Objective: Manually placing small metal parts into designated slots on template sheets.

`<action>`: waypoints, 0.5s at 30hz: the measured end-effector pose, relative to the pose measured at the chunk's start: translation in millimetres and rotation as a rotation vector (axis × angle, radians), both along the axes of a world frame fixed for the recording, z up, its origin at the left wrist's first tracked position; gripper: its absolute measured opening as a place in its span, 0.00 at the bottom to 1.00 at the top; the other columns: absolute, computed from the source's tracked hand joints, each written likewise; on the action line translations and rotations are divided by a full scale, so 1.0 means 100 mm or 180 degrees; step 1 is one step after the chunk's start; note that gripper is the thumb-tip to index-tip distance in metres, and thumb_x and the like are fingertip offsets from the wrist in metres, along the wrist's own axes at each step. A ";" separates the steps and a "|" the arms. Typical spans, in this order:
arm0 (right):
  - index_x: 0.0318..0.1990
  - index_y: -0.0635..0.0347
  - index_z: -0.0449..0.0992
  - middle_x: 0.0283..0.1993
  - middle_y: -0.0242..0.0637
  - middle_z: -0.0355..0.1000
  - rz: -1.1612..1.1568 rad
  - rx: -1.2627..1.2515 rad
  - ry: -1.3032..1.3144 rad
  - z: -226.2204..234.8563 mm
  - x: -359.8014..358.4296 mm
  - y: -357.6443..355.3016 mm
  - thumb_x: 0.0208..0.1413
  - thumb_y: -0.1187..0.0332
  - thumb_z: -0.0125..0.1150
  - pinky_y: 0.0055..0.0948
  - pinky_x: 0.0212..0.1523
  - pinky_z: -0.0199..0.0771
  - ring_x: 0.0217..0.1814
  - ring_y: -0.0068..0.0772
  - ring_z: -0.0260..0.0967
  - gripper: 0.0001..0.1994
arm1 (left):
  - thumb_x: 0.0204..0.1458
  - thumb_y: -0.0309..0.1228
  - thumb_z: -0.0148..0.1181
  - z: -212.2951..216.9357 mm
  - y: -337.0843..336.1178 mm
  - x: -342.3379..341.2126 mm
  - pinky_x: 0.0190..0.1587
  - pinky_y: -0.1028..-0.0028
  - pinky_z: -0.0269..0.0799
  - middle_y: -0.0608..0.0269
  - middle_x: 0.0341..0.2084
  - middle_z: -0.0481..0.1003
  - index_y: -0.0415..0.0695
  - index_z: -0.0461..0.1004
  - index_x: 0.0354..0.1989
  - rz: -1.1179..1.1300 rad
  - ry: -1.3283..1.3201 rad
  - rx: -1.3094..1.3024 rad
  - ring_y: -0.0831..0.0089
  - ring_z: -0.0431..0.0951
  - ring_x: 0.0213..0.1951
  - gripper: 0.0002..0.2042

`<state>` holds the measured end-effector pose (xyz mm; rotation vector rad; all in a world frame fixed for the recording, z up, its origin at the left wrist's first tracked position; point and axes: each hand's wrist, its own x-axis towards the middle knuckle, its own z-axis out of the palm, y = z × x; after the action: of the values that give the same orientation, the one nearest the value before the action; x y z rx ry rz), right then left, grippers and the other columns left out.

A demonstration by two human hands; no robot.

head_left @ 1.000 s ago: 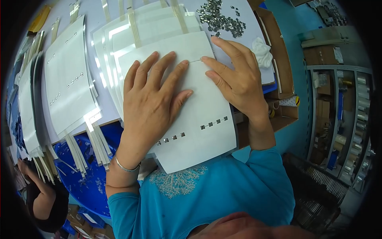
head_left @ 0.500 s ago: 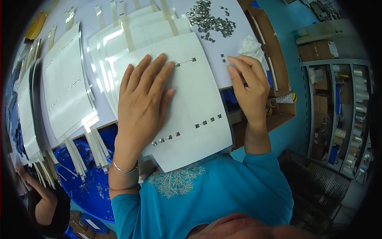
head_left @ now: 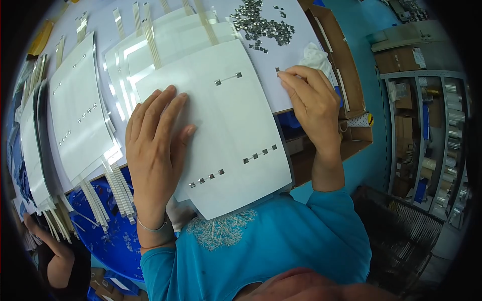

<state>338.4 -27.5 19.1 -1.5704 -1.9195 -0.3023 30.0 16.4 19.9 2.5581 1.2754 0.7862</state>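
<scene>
A white sheet (head_left: 226, 120) with a clear border lies before me, its near edge against my shirt. Small square metal pieces sit on it: a pair (head_left: 228, 79) joined by a thin line near the far end, and two short rows (head_left: 259, 154) nearer me. My left hand (head_left: 156, 133) rests open on the sheet's left part, fingers stretched. Beside the sheet's right edge, my right hand (head_left: 316, 103) has thumb and forefinger pinched at the tabletop over a small metal piece, mostly hidden by the fingertips. Another loose metal piece (head_left: 277, 69) lies just beyond them.
A pile of metal pieces (head_left: 263, 27) lies at the far right. More sheets with flat strips (head_left: 75, 105) are stacked leftward. A white cloth (head_left: 315, 57) and cardboard box (head_left: 346, 65) are at right. Below the table edge is a blue tub (head_left: 108, 246); another person's arm (head_left: 55, 246) shows lower left.
My left hand has slid left and slightly nearer me, away from the far metal pair. My right thumb and forefinger have closed together over the nearer of two loose metal pieces.
</scene>
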 end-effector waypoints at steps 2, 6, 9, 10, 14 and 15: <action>0.50 0.60 0.88 0.49 0.35 0.82 -0.0043 -0.0275 -0.0050 0.05 -0.07 -0.09 0.60 0.72 0.74 0.33 0.38 0.79 0.41 0.36 0.77 0.12 | 0.59 0.37 0.72 -0.04 -0.02 -0.01 0.72 0.51 0.67 0.59 0.67 0.76 0.50 0.80 0.63 -0.0002 -0.0027 -0.0008 0.53 0.74 0.69 0.23; 0.53 0.61 0.87 0.51 0.34 0.81 -0.0084 -0.0285 -0.0331 0.07 -0.11 -0.14 0.60 0.71 0.74 0.33 0.37 0.79 0.41 0.35 0.76 0.14 | 0.61 0.33 0.70 -0.08 -0.04 -0.02 0.71 0.53 0.70 0.57 0.68 0.75 0.49 0.80 0.65 0.0083 -0.0234 0.0055 0.51 0.73 0.70 0.22; 0.53 0.61 0.87 0.53 0.34 0.81 -0.0146 -0.0427 -0.0421 0.07 -0.10 -0.15 0.61 0.70 0.74 0.33 0.37 0.79 0.41 0.35 0.75 0.14 | 0.62 0.35 0.69 -0.04 -0.11 -0.08 0.70 0.54 0.71 0.57 0.67 0.75 0.48 0.80 0.65 0.0282 0.0283 0.0089 0.51 0.74 0.69 0.22; 0.54 0.61 0.87 0.53 0.34 0.81 -0.0167 -0.0346 -0.0508 0.06 -0.10 -0.15 0.61 0.69 0.74 0.33 0.37 0.79 0.40 0.35 0.74 0.15 | 0.62 0.35 0.69 -0.02 -0.11 -0.08 0.70 0.54 0.71 0.57 0.67 0.75 0.48 0.80 0.65 0.0309 0.0274 0.0097 0.51 0.74 0.69 0.22; 0.56 0.60 0.87 0.56 0.34 0.81 -0.0214 -0.0453 -0.0688 0.12 -0.18 -0.12 0.60 0.69 0.75 0.33 0.40 0.78 0.40 0.35 0.73 0.16 | 0.62 0.34 0.70 -0.04 -0.12 -0.13 0.69 0.55 0.72 0.57 0.63 0.78 0.47 0.80 0.63 0.0284 0.0004 0.0095 0.51 0.76 0.66 0.21; 0.56 0.60 0.87 0.56 0.34 0.81 -0.0164 -0.0422 -0.0694 0.12 -0.16 -0.11 0.60 0.69 0.75 0.33 0.40 0.78 0.40 0.35 0.73 0.16 | 0.62 0.33 0.70 -0.07 -0.12 -0.14 0.69 0.55 0.72 0.56 0.62 0.79 0.46 0.80 0.62 0.0294 -0.0109 0.0111 0.51 0.77 0.66 0.20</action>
<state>322.3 -38.7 31.5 -1.7364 -2.1041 -0.3890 15.7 4.7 13.1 2.5165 1.3896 0.8736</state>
